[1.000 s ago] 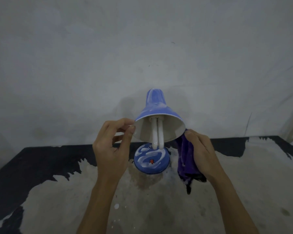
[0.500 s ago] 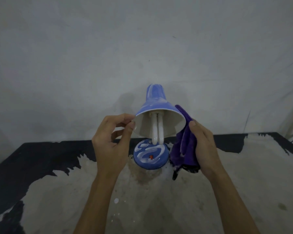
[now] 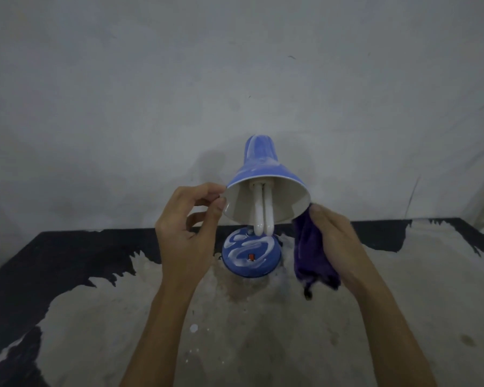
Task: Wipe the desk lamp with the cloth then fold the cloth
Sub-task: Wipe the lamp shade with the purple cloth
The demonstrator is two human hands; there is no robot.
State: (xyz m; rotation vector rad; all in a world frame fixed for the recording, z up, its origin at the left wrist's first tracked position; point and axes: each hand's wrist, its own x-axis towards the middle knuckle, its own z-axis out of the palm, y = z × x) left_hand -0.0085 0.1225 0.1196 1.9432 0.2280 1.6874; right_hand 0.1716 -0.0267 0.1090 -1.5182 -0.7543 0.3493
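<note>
Centre of the frame: blue desk lamp (image 3: pixel 263 174) with white smears, shade tipped toward the camera, pale inner cone and twin white tube bulb (image 3: pixel 263 213) showing. Round blue base (image 3: pixel 250 255) just below, standing on a worn table (image 3: pixel 263 331) — grey-white surface with black patches at the left and far edge. Small red switch (image 3: pixel 251 257) on the base.

Left of centre: left hand (image 3: pixel 187 236), fingers curled, thumb and forefinger tips closed in a pinch on the left rim of the shade. Remaining fingers loosely bent behind, not touching the lamp as far as can be seen.

Right of centre: right hand (image 3: pixel 338 241), fingers together and wrapped around a bunched dark purple cloth (image 3: pixel 310 255), thumb tip up beside the lower right rim of the shade. Cloth hanging down from the grip, a loose corner dangling just above the table — top edge at the shade's rim; contact there hard to confirm.

Behind everything, a plain grey wall (image 3: pixel 235 79) filling the upper frame.
</note>
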